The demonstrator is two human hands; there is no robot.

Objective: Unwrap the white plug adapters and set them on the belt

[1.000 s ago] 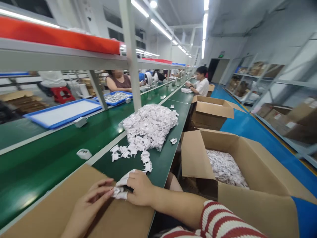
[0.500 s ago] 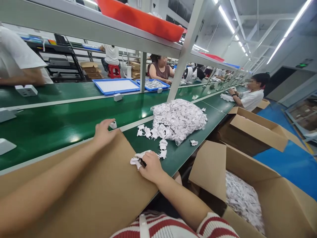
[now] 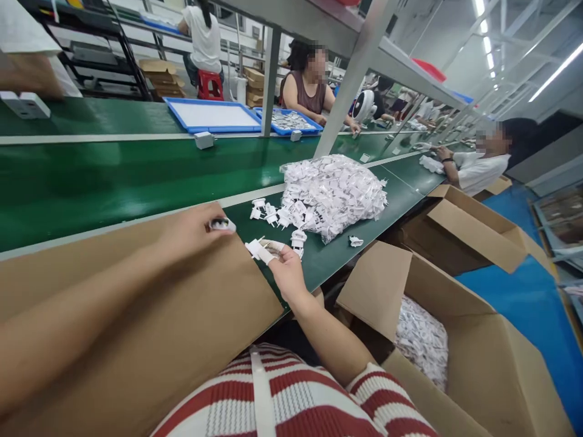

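My left hand [image 3: 191,229] rests on the far edge of a brown cardboard sheet [image 3: 150,328] and pinches a small white socket-like housing [image 3: 222,225]. My right hand [image 3: 285,273] is raised just right of the sheet, fingers closed on a small white plug part [image 3: 255,249]. Loose white plug parts [image 3: 273,213] lie on the green table beyond both hands. Behind them is a big heap of the same white parts [image 3: 330,193].
A green conveyor belt [image 3: 91,182] runs past on the left with a white block [image 3: 204,140] on it. Open cardboard boxes stand at my right, the near box [image 3: 460,364] holding bagged white parts. Other people sit across the belt and further down the line by blue trays [image 3: 214,115].
My left hand drew back from the belt edge with the white housing pinched in it. My right hand lifted off the cardboard with a plug part. The view swung left and down.
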